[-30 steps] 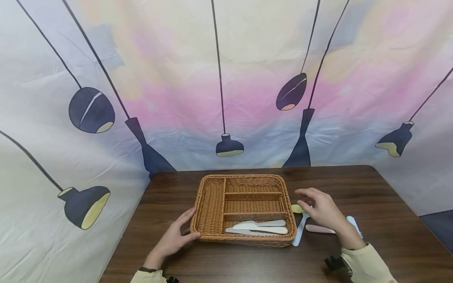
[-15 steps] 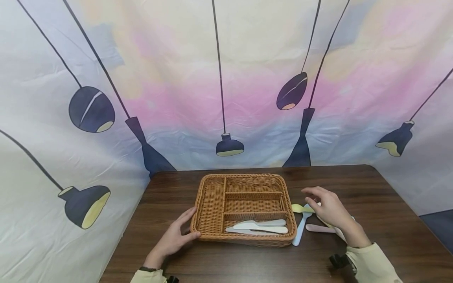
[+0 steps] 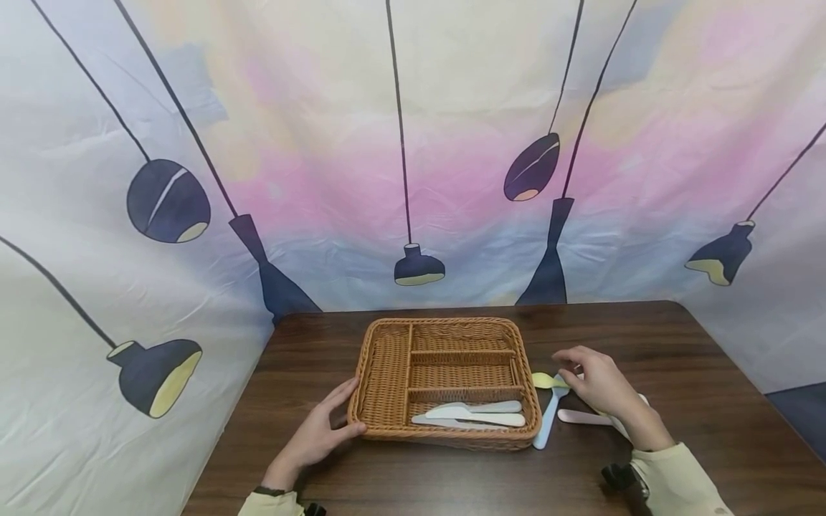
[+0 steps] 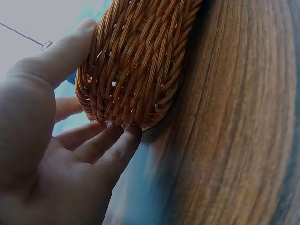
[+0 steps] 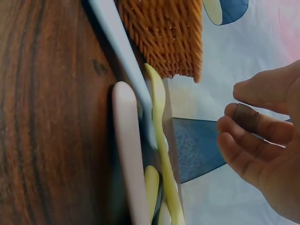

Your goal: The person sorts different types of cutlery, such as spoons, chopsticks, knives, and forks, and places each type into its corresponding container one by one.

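Observation:
A wicker basket (image 3: pixel 464 388) with several compartments stands on the table. White and pale grey knives (image 3: pixel 474 413) lie in its front right compartment. My left hand (image 3: pixel 316 430) rests against the basket's left side near the front corner. The left wrist view shows its thumb at the rim and fairly straight fingertips touching the woven wall. Right of the basket, my right hand (image 3: pixel 600 383) hovers over loose cutlery, fingers loosely bent and holding nothing. Below it lie a yellow spoon (image 5: pixel 159 103), a light blue utensil (image 3: pixel 548 419) and a pink handle (image 5: pixel 126 140). The hand partly hides the pile.
More pieces of cutlery, one with a yellow handle (image 5: pixel 151 187), lie among the pile under the right wrist. The brown wooden table (image 3: pixel 452 480) reaches back to a cloth backdrop (image 3: pixel 323 143) printed with hanging lamps.
My right hand has moved right, away from the basket, then slightly down over the cutlery, uncovering more of the yellow spoon. The left hand, basket and knives stay in place.

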Tool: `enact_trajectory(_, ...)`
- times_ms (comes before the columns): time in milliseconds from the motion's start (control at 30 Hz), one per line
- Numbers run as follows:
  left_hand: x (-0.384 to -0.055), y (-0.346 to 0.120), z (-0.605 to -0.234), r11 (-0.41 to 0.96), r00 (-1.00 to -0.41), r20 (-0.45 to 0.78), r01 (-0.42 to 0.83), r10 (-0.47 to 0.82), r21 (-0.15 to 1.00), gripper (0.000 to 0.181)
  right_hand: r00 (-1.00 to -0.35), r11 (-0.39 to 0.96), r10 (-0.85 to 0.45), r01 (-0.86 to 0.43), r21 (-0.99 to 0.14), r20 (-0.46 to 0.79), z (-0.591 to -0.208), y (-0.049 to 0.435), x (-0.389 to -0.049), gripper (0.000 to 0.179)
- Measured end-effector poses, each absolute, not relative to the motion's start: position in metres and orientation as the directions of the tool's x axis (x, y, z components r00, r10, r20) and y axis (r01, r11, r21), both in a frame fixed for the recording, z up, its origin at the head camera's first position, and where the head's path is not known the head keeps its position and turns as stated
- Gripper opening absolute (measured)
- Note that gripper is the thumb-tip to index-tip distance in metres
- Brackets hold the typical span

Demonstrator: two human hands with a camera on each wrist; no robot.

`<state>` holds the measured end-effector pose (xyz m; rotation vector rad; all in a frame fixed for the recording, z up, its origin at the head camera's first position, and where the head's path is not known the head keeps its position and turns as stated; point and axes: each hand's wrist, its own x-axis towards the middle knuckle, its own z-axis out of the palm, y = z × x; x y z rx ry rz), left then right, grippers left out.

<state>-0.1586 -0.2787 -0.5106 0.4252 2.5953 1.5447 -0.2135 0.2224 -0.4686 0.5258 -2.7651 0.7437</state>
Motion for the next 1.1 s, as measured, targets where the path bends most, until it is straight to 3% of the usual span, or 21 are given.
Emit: enact_trajectory(1100, -0.158, -0.278, -0.511, 0.432, -0.957, 0.054, 0.179, 0.286, 0.884, 0.085, -0.934, 0.857, -0.277, -0.346, -0.382, 0.224, -0.490, 0.223, -0.224, 0.023)
